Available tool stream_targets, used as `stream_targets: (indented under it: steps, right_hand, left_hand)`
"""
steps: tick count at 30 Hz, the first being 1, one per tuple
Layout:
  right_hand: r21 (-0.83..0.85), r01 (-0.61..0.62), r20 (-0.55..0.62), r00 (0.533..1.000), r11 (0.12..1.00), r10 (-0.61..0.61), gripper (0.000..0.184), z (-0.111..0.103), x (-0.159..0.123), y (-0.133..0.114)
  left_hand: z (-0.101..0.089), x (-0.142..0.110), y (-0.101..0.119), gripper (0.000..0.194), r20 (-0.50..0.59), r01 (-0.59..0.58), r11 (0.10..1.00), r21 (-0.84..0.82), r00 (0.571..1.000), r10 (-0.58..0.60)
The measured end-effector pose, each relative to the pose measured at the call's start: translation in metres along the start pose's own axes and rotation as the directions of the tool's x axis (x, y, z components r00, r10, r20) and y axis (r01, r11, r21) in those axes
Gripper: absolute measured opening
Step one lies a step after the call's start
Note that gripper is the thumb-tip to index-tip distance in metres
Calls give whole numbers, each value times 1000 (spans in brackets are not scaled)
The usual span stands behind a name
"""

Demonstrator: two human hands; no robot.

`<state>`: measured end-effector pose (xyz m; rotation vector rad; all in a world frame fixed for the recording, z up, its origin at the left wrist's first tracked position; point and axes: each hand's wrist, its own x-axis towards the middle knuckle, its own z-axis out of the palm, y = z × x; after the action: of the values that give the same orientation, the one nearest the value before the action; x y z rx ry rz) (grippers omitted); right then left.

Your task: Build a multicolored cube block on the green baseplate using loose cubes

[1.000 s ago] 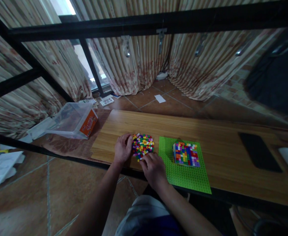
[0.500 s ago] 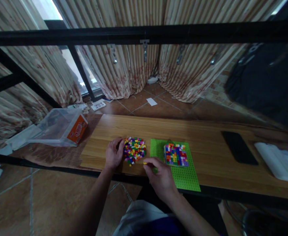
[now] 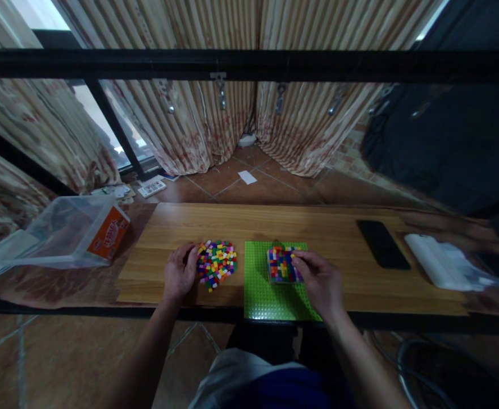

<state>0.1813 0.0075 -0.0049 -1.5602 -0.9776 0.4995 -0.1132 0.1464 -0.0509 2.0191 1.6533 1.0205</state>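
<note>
A loose pile of small multicoloured toy bricks (image 3: 217, 262) lies on the wooden board. My left hand (image 3: 180, 271) rests at the pile's left edge, fingers loosely curved and thumb apart, holding nothing visible. Right of the pile is a green studded baseplate (image 3: 258, 304), bearing a square block built of many coloured bricks (image 3: 280, 264). My right hand (image 3: 322, 282) is over the right side of that block, thumb and forefinger pinched on a small yellow brick (image 3: 293, 256). The hand hides the block's right part, and I cannot tell whether the yellow brick touches it.
A clear plastic bin with an orange label (image 3: 109, 232) lies tipped at the left. On the right are a black phone-like slab (image 3: 383, 244) and a white object with plastic wrap (image 3: 430, 261). A black bar (image 3: 249, 65) crosses beyond the table, before striped curtains.
My right hand has picked a yellow brick from the pile's edge and carried it right to the built block. My left hand stays by the pile. The view has turned right.
</note>
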Motion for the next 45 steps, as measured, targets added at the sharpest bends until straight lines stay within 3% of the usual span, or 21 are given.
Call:
stream_targets:
  steps: [8,12,17,25,33,37,45]
  right_hand:
    - [-285,120,110,990,951,-92,25,8,13,-4]
    - [-440,123,150,987,889,-63,25,14,21,-8]
    - [-511,117,190,981,851,-20,23,18,27,-11]
    - [-513,159,126,986,843,-110,27,21,25,-9]
    - [-510,127,-5,989,851,-150,31,9,23,-8]
    - [-507,185,26,979,842,-200,34,10,30,-1]
    - [-407,83,110,993,910,-42,34,21,36,10]
  left_hand:
    - [0,1,0,39,9,-4,1000,1,1000,4]
    - [0,1,-1,37,6,-6,1000,3,1000,6]
    - [0,0,2,37,-2,1,1000,3,1000,-1]
    - [1,0,1,38,0,1,1000,0,1000,-1]
    - [0,0,2,36,-9,-10,1000,1,1000,10]
    - [0,0,3,36,-7,-11,1000,2,1000,11]
    - [1,0,-1,37,2,-9,1000,9,1000,9]
